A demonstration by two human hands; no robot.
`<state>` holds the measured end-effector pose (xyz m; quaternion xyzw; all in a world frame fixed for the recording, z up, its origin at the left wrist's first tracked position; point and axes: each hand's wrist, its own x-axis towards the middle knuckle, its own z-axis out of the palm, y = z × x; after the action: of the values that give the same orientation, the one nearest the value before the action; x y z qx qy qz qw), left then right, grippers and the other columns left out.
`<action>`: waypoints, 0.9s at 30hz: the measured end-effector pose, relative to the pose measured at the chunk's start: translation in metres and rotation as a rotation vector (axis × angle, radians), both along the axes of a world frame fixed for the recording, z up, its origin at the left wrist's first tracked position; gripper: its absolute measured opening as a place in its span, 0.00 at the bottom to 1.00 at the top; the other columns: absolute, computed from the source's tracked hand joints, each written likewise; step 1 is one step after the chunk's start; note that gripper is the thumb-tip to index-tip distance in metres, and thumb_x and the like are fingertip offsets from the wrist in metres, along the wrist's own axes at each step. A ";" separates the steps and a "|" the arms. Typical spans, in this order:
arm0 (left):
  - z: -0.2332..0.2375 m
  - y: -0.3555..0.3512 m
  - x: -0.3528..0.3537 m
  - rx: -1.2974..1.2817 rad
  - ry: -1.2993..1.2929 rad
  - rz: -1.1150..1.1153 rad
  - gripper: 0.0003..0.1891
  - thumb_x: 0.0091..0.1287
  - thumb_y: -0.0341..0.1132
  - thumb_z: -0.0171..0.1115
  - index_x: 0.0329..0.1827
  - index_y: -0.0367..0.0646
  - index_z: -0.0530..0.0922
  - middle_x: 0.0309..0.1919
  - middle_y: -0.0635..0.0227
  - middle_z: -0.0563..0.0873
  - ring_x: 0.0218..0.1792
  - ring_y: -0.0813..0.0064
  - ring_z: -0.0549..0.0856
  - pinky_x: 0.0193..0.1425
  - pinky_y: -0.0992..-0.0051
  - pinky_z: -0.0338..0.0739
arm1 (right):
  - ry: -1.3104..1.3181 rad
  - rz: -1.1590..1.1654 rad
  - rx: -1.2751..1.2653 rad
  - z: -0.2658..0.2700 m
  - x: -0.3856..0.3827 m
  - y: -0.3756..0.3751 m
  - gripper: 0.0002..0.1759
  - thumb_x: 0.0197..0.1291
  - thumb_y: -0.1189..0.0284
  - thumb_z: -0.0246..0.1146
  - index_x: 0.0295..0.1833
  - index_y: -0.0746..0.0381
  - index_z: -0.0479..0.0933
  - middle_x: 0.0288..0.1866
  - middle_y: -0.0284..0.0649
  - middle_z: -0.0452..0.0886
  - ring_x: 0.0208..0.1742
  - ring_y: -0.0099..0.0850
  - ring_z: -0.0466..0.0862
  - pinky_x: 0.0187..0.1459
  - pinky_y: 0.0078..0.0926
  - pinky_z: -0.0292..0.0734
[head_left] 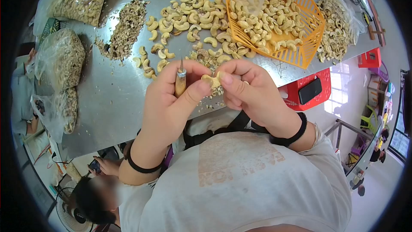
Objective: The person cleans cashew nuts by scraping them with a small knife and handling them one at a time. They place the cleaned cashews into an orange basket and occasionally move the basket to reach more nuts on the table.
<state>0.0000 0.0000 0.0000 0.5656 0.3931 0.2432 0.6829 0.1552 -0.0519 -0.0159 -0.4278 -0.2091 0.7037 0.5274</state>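
My left hand (174,92) is closed around a small pointed knife (180,81) with a wooden handle, its blade tip pointing up and away from me. The thumb and fingertips of that hand also pinch one end of a pale cashew nut (210,80). The thumb and forefinger of my right hand (253,88) grip the nut's other end. Just beyond my fingers, loose cashews (193,15) are spread on the metal table (111,99). Small crumbs lie on the tabletop under my hands.
An orange plastic basket (315,25) of cashews stands at the back right, beside a pile of cashews (334,30). Brown skin scraps (128,25) lie left of centre. Filled plastic bags (64,60) line the left side. A phone (310,91) rests on a red stool (296,92). Another person (96,193) sits at lower left.
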 end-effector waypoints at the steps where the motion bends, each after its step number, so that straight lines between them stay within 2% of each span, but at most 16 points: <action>1: 0.001 0.000 0.002 -0.061 -0.073 0.019 0.10 0.61 0.34 0.53 0.42 0.39 0.70 0.27 0.71 0.76 0.25 0.87 0.73 0.29 0.89 0.66 | 0.037 0.045 0.008 -0.001 0.002 0.000 0.12 0.54 0.65 0.58 0.36 0.64 0.72 0.17 0.27 0.67 0.15 0.14 0.61 0.16 0.11 0.54; 3: 0.000 0.000 0.001 -0.128 -0.142 0.039 0.08 0.62 0.33 0.51 0.41 0.39 0.70 0.26 0.71 0.76 0.22 0.88 0.72 0.25 0.90 0.64 | 0.079 0.090 0.010 -0.001 0.002 -0.002 0.12 0.55 0.65 0.57 0.35 0.64 0.72 0.16 0.27 0.67 0.15 0.14 0.60 0.16 0.11 0.53; 5: -0.002 0.001 0.000 -0.254 -0.191 0.035 0.09 0.63 0.35 0.50 0.38 0.39 0.70 0.23 0.72 0.75 0.16 0.92 0.65 0.18 0.91 0.57 | 0.123 0.140 -0.040 0.000 0.001 -0.002 0.11 0.56 0.66 0.56 0.32 0.64 0.73 0.16 0.27 0.67 0.15 0.14 0.60 0.16 0.11 0.53; 8: -0.005 0.000 0.001 -0.297 -0.232 0.038 0.09 0.63 0.37 0.49 0.38 0.40 0.70 0.22 0.73 0.75 0.14 0.94 0.61 0.15 0.91 0.52 | 0.136 0.200 -0.032 0.000 0.002 -0.002 0.10 0.56 0.66 0.56 0.31 0.63 0.73 0.16 0.28 0.67 0.15 0.14 0.60 0.16 0.12 0.53; 12: -0.006 -0.001 0.005 -0.252 -0.202 0.054 0.10 0.63 0.38 0.49 0.37 0.40 0.70 0.22 0.73 0.75 0.14 0.93 0.61 0.16 0.91 0.53 | 0.174 0.159 0.020 0.001 0.007 -0.002 0.09 0.55 0.68 0.56 0.30 0.63 0.72 0.17 0.28 0.68 0.15 0.14 0.60 0.16 0.12 0.54; 14: -0.006 0.001 0.003 -0.164 -0.155 0.149 0.09 0.63 0.37 0.50 0.37 0.40 0.71 0.22 0.73 0.76 0.14 0.93 0.62 0.16 0.91 0.53 | 0.105 -0.168 0.072 0.005 0.018 0.001 0.08 0.55 0.70 0.56 0.30 0.64 0.72 0.18 0.29 0.68 0.15 0.15 0.61 0.17 0.13 0.55; 15: -0.006 0.003 0.002 -0.160 -0.150 0.153 0.09 0.63 0.37 0.50 0.37 0.40 0.71 0.22 0.73 0.76 0.14 0.93 0.62 0.16 0.91 0.53 | 0.159 -0.235 0.158 0.007 0.027 0.004 0.07 0.55 0.72 0.55 0.30 0.64 0.72 0.19 0.29 0.69 0.15 0.15 0.62 0.17 0.12 0.56; 18: -0.006 0.011 -0.003 -0.076 -0.050 0.090 0.08 0.64 0.35 0.47 0.38 0.40 0.70 0.22 0.71 0.74 0.14 0.92 0.62 0.17 0.90 0.54 | 0.187 -0.243 0.239 0.008 0.041 0.008 0.06 0.56 0.72 0.54 0.30 0.63 0.71 0.19 0.29 0.70 0.16 0.15 0.63 0.18 0.13 0.57; 21: -0.014 0.018 -0.004 0.033 0.060 0.132 0.07 0.62 0.33 0.49 0.37 0.39 0.71 0.24 0.71 0.75 0.18 0.91 0.66 0.20 0.89 0.59 | 0.039 -0.182 0.192 0.005 0.038 0.003 0.06 0.56 0.72 0.55 0.32 0.63 0.71 0.22 0.30 0.71 0.16 0.14 0.63 0.18 0.12 0.57; 23: -0.031 0.021 -0.004 0.301 0.144 0.186 0.07 0.61 0.33 0.52 0.38 0.39 0.72 0.24 0.70 0.75 0.24 0.86 0.71 0.25 0.85 0.65 | -0.044 -0.208 0.123 0.005 0.034 0.000 0.06 0.55 0.71 0.56 0.33 0.63 0.71 0.24 0.31 0.73 0.15 0.14 0.62 0.18 0.11 0.56; 24: -0.034 0.020 -0.003 0.299 0.142 0.183 0.07 0.61 0.33 0.52 0.38 0.39 0.72 0.24 0.70 0.75 0.24 0.86 0.71 0.25 0.85 0.65 | -0.042 -0.215 0.124 0.004 0.035 -0.001 0.07 0.54 0.70 0.57 0.34 0.63 0.71 0.26 0.31 0.73 0.16 0.14 0.62 0.19 0.11 0.56; 26: -0.039 0.017 0.000 0.622 0.475 -0.088 0.10 0.56 0.33 0.56 0.39 0.40 0.72 0.26 0.68 0.76 0.29 0.76 0.76 0.31 0.77 0.70 | -0.045 -0.220 0.121 0.003 0.038 -0.001 0.07 0.54 0.70 0.57 0.34 0.63 0.71 0.26 0.31 0.73 0.16 0.13 0.62 0.19 0.11 0.56; 27: -0.039 0.015 0.004 0.623 0.475 -0.089 0.10 0.56 0.33 0.56 0.39 0.40 0.72 0.26 0.68 0.76 0.29 0.76 0.76 0.31 0.77 0.70 | -0.046 -0.223 0.119 0.002 0.039 -0.001 0.07 0.54 0.70 0.57 0.34 0.62 0.71 0.26 0.31 0.73 0.16 0.13 0.63 0.19 0.11 0.56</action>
<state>0.0037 0.0154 -0.0395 0.8028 0.4226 0.1832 0.3785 0.1940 -0.0528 -0.0138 -0.4324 -0.2137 0.6170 0.6218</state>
